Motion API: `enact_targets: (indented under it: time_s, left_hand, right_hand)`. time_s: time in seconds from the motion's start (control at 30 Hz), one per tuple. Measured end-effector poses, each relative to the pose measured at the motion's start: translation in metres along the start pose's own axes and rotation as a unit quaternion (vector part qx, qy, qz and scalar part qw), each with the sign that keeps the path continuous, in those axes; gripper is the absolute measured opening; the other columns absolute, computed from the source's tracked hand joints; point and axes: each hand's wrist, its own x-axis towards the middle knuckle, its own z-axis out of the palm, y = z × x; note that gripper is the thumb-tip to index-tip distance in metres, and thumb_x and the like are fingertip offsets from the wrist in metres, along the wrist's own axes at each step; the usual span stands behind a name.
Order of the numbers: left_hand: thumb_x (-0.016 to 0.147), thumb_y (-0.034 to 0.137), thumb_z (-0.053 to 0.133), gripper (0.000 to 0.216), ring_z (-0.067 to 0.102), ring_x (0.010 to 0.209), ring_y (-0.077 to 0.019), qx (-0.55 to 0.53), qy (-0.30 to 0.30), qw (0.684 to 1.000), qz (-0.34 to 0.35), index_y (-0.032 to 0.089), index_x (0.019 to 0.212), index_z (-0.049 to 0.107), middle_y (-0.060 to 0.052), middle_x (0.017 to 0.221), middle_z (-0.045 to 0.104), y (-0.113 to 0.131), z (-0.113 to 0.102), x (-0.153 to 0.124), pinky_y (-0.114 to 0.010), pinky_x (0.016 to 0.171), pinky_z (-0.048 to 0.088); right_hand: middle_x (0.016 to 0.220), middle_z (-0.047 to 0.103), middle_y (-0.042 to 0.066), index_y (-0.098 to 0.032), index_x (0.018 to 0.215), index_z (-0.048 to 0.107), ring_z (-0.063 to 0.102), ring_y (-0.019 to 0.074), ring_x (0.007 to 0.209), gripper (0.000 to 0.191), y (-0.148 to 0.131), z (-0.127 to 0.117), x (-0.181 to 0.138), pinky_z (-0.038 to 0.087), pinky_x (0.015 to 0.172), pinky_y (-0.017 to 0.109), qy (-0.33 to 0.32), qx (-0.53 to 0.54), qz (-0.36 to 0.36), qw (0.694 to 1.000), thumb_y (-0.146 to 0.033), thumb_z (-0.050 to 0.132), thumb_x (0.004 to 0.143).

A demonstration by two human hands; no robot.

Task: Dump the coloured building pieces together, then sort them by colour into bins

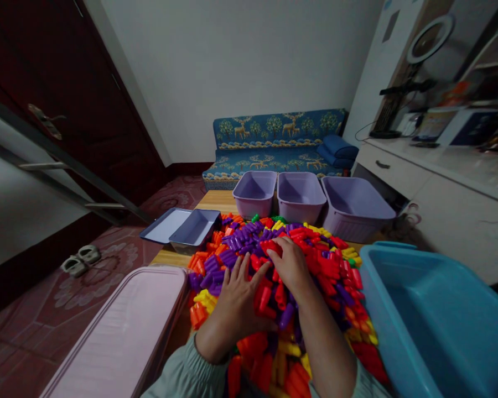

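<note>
A large heap of small plastic toy pieces covers the table, with purple pieces [243, 239] toward the middle and red pieces [326, 268] mostly on the right. Orange pieces [198, 315] and yellow ones [207, 300] show at the left. My left hand [243, 301] lies over the heap with its fingers spread, touching pieces; what is under the palm is hidden. Just right of it and farther forward, my right hand [289, 262] curls its fingers round a red plastic piece [270, 246]. Its fingertips are partly hidden.
Three lilac bins [255, 193] stand along the table's far edge. At right is a big blue tub [444, 320]. A pink lid [124, 331] lies at left, behind it a small grey tray [195, 229] and a flat lid [166, 225]. A ladder [66, 160] leans far left.
</note>
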Motion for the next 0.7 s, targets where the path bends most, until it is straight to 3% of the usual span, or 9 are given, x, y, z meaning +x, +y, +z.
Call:
enact_targets:
  time_s: [0.13, 0.27, 0.37, 0.57, 0.7]
  left_hand:
    - [0.046, 0.054, 0.088, 0.119, 0.010, 0.148, -0.0441, -0.026, 0.038, 0.999, 0.020, 0.040, 0.150, 0.031, -0.014, 0.163, 0.009, -0.004, -0.001, 0.009, -0.069, 0.113, 0.018]
    - [0.064, 0.030, 0.081, 0.097, 0.029, 0.144, -0.0379, -0.078, 0.163, 0.983, 0.019, 0.029, 0.149, 0.035, -0.017, 0.159, 0.022, -0.019, -0.003, 0.018, -0.055, 0.112, 0.035]
    - [0.066, 0.030, 0.079, 0.091, 0.035, 0.141, -0.0374, -0.088, 0.227, 0.970, -0.020, 0.023, 0.147, 0.038, -0.019, 0.156, 0.028, -0.030, -0.003, 0.030, -0.052, 0.111, 0.037]
    - [0.063, 0.042, 0.083, 0.096, 0.037, 0.139, -0.0410, -0.062, 0.234, 0.968, -0.058, 0.023, 0.146, 0.039, -0.019, 0.154, 0.029, -0.042, -0.011, 0.053, -0.053, 0.108, 0.039]
    - [0.068, 0.041, 0.077, 0.080, 0.048, 0.130, -0.0361, -0.044, 0.243, 0.966, -0.079, 0.021, 0.140, 0.048, -0.017, 0.145, 0.040, -0.045, -0.015, 0.062, -0.048, 0.103, 0.044]
  right_hand:
    - [0.103, 0.067, 0.010, -0.014, 0.102, 0.068, 0.062, 0.0223, 0.099, 0.021, 0.003, -0.003, 0.000, 0.047, 0.093, 0.034, 0.025, 0.020, -0.015, 0.999, -0.016, 0.056, 0.085]
    - [0.101, 0.067, 0.010, -0.015, 0.101, 0.067, 0.063, 0.0235, 0.097, 0.021, 0.006, -0.005, 0.001, 0.048, 0.091, 0.037, 0.063, 0.025, -0.037, 0.997, -0.017, 0.055, 0.085]
    - [0.104, 0.066, 0.012, -0.014, 0.103, 0.067, 0.062, 0.0245, 0.099, 0.023, 0.008, -0.007, 0.002, 0.048, 0.093, 0.039, 0.085, 0.025, -0.045, 0.995, -0.016, 0.053, 0.084]
    - [0.116, 0.063, 0.013, -0.014, 0.112, 0.066, 0.056, 0.0263, 0.113, 0.032, 0.013, -0.027, 0.003, 0.043, 0.103, 0.040, 0.136, -0.059, -0.028, 0.989, -0.016, 0.055, 0.082]
    - [0.128, 0.059, 0.015, -0.018, 0.125, 0.062, 0.050, 0.0331, 0.123, 0.048, 0.023, -0.044, 0.000, 0.039, 0.104, 0.048, 0.069, -0.175, 0.068, 0.980, -0.039, 0.064, 0.082]
